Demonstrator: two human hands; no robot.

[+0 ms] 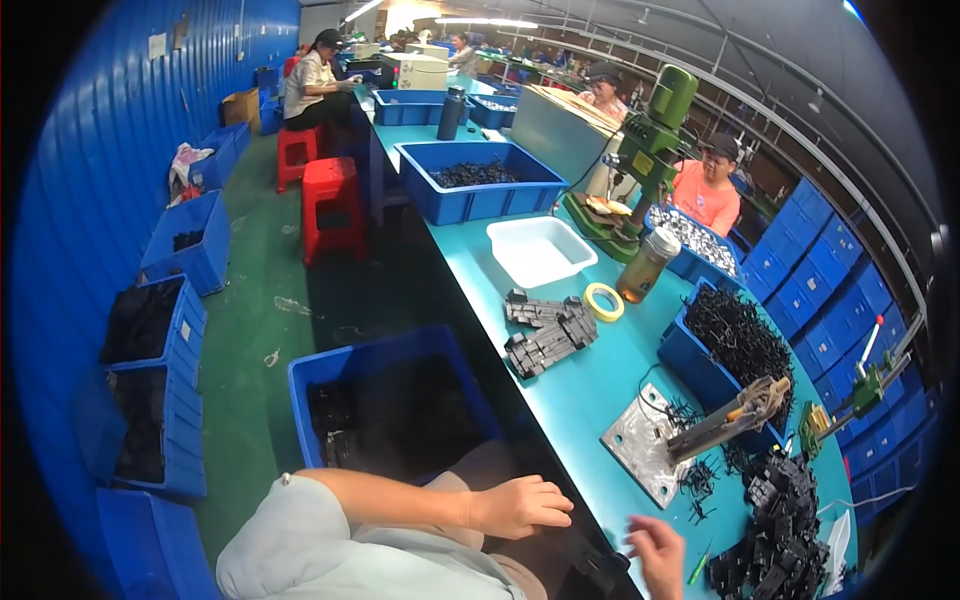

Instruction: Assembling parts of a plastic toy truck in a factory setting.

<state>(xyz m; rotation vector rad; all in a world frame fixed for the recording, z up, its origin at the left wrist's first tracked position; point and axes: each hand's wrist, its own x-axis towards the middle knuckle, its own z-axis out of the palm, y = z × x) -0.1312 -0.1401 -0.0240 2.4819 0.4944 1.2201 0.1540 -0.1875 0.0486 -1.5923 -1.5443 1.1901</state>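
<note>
My left hand (520, 506) reaches across from the left, over my lap, beside the bench edge. Its fingers are curled downward and close together; whatever lies under them is hidden in shadow. At the bottom, by the edge of the bench, my right hand (657, 556) has bent fingers standing apart, with nothing visible between them. Between the two hands sits a dark black plastic part (598, 566), its outline hard to make out. A large heap of black molded plastic parts (775, 530) lies right of my right hand, with a thin green tool (700, 563) beside it.
A metal base plate (640, 440) with a post stands on the bench (560, 440). Around it are a blue bin of black strips (735, 340), joined black parts (550, 330), yellow tape (603, 301), a bottle (648, 264) and a white tray (540, 250). A blue bin (300, 375) stands left.
</note>
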